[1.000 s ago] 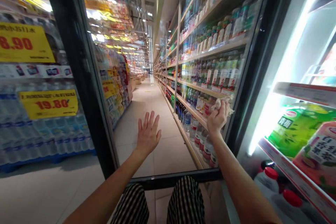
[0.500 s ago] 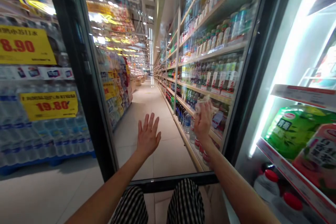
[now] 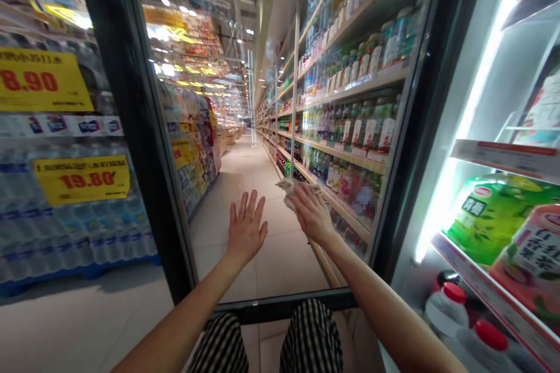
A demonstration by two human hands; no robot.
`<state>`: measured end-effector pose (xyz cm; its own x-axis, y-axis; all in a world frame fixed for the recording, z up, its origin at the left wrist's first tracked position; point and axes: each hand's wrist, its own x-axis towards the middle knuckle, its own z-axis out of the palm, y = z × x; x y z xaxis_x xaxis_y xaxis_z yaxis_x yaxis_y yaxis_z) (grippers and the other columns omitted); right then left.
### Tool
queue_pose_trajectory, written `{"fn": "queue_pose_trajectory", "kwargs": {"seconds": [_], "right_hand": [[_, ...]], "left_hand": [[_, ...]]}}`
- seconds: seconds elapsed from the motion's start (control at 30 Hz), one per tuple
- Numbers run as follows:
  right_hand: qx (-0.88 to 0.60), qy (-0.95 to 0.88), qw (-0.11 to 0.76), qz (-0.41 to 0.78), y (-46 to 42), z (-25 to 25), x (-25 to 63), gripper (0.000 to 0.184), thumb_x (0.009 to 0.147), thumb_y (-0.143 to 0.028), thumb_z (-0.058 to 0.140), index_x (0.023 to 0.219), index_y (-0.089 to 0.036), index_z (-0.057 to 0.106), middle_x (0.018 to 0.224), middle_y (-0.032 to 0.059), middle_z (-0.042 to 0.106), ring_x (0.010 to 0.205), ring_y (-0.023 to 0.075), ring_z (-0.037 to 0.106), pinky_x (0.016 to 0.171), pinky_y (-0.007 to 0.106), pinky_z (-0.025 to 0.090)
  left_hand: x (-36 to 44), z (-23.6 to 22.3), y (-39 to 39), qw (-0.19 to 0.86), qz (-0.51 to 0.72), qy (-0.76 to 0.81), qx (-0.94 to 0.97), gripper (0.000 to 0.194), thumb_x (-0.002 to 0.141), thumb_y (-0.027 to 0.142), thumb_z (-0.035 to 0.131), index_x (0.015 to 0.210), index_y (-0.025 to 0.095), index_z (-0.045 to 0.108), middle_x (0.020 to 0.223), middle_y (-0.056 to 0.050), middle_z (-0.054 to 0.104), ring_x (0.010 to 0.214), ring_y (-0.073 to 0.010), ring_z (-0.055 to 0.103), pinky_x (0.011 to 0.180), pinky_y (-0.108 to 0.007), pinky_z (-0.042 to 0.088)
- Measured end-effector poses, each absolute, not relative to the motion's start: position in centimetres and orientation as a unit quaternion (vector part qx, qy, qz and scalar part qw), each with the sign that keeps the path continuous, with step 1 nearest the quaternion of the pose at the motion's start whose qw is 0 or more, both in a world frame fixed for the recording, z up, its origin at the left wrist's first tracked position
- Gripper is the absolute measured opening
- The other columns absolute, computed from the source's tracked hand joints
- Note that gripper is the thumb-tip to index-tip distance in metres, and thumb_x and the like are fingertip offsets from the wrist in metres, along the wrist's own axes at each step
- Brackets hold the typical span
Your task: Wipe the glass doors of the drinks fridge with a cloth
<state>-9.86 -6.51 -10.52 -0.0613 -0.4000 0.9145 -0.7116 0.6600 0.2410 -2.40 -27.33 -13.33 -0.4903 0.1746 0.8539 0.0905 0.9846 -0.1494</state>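
Note:
A framed glass door (image 3: pixel 280 265) stands upright in front of me, its dark frame (image 3: pixel 118 87) leaning across the left of the view. My left hand (image 3: pixel 247 227) lies against the pane with fingers spread, holding nothing. To its right, my right hand (image 3: pixel 314 215) presses a crumpled off-white cloth (image 3: pixel 286 187) to the glass. Part of the cloth sticks out past the fingertips; the rest is hidden under the palm.
At right is a lit cooler with shelves (image 3: pixel 503 157) holding a green drink bottle (image 3: pixel 479 218) and red-capped bottles (image 3: pixel 455 292). Packs of bottled water (image 3: pixel 65 227) with yellow price signs (image 3: pixel 83 179) stand at left. Through the glass show an aisle floor (image 3: pixel 245 169) and drink shelves (image 3: pixel 350 154).
My right hand has slid the cloth leftward and slightly down over the glass, closer to my left hand. The left hand stays almost in place.

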Motion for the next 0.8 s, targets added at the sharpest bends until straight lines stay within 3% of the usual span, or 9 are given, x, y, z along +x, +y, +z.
{"fn": "queue_pose_trajectory", "kwargs": {"seconds": [0.13, 0.2, 0.33, 0.4, 0.53, 0.6, 0.73, 0.8], "right_hand": [[0.166, -0.659, 0.673, 0.291, -5.0, -8.6, -11.2, 0.05, 0.085, -0.017, 0.034, 0.135, -0.018, 0.034, 0.139, 0.0109, 0.039, 0.134, 0.0231, 0.025, 0.106, 0.051, 0.029], [0.12, -0.64, 0.687, 0.324, -5.4, -8.2, -11.3, 0.051, 0.085, -0.016, 0.032, 0.137, -0.016, 0.031, 0.14, 0.0126, 0.036, 0.135, 0.0239, 0.023, 0.106, 0.053, 0.027], [0.362, -0.7, 0.597, 0.15, -7.7, -9.5, -9.9, 0.052, 0.083, -0.013, 0.038, 0.133, -0.023, 0.038, 0.136, 0.0063, 0.044, 0.135, 0.0198, 0.023, 0.107, 0.045, 0.029], [0.399, -0.704, 0.576, 0.118, -7.4, -9.6, -9.8, 0.051, 0.082, -0.012, 0.04, 0.131, -0.024, 0.041, 0.133, 0.0053, 0.048, 0.135, 0.0195, 0.025, 0.107, 0.044, 0.03], [0.147, -0.647, 0.684, 0.304, -4.7, -7.5, -11.2, 0.049, 0.084, -0.016, 0.034, 0.134, -0.017, 0.036, 0.137, 0.0125, 0.041, 0.134, 0.0237, 0.026, 0.105, 0.052, 0.029], [0.095, -0.617, 0.703, 0.341, -4.8, -7.1, -11.4, 0.05, 0.085, -0.017, 0.032, 0.135, -0.015, 0.034, 0.139, 0.0143, 0.038, 0.135, 0.0244, 0.024, 0.105, 0.054, 0.027], [0.325, -0.68, 0.632, 0.179, -7.1, -8.5, -10.2, 0.049, 0.084, -0.014, 0.038, 0.132, -0.02, 0.038, 0.136, 0.0087, 0.045, 0.135, 0.021, 0.023, 0.107, 0.046, 0.029], [0.367, -0.691, 0.608, 0.137, -7.1, -8.5, -10.1, 0.049, 0.084, -0.014, 0.039, 0.131, -0.023, 0.04, 0.134, 0.0066, 0.047, 0.134, 0.0198, 0.026, 0.107, 0.044, 0.03]], "left_hand": [[-2.4, -13.4, -27.3, 0.497, 0.043, -0.863, -0.078, 0.057, 0.081, 0.029, 0.048, 0.136, 0.016, 0.034, 0.145, -0.011, 0.025, 0.137, -0.0277, 0.015, 0.109, -0.051, 0.015], [-2.4, -13.4, -27.3, 0.497, 0.042, -0.863, -0.075, 0.058, 0.081, 0.029, 0.048, 0.136, 0.016, 0.034, 0.145, -0.012, 0.025, 0.137, -0.0281, 0.014, 0.108, -0.051, 0.015], [-2.3, -13.3, -27.3, 0.493, 0.042, -0.866, -0.073, 0.057, 0.081, 0.029, 0.048, 0.135, 0.016, 0.035, 0.145, -0.012, 0.026, 0.137, -0.0277, 0.015, 0.109, -0.051, 0.015], [-2.2, -13.2, -27.5, 0.493, 0.045, -0.866, -0.078, 0.056, 0.082, 0.029, 0.048, 0.135, 0.017, 0.035, 0.145, -0.011, 0.027, 0.137, -0.027, 0.015, 0.109, -0.05, 0.015], [-2.1, -13.2, -27.5, 0.492, 0.047, -0.866, -0.084, 0.056, 0.082, 0.03, 0.048, 0.134, 0.015, 0.036, 0.144, -0.012, 0.027, 0.136, -0.0274, 0.016, 0.109, -0.049, 0.015], [-2.0, -13.2, -27.5, 0.491, 0.045, -0.866, -0.082, 0.056, 0.081, 0.03, 0.048, 0.134, 0.015, 0.037, 0.144, -0.012, 0.027, 0.136, -0.0279, 0.016, 0.109, -0.05, 0.016], [-2.1, -13.2, -27.6, 0.494, 0.045, -0.864, -0.082, 0.055, 0.081, 0.03, 0.049, 0.134, 0.015, 0.037, 0.144, -0.012, 0.028, 0.136, -0.0281, 0.018, 0.109, -0.049, 0.017], [-2.1, -13.2, -27.7, 0.494, 0.046, -0.864, -0.085, 0.056, 0.081, 0.03, 0.05, 0.134, 0.016, 0.037, 0.144, -0.011, 0.028, 0.136, -0.0276, 0.018, 0.109, -0.048, 0.016]]}}
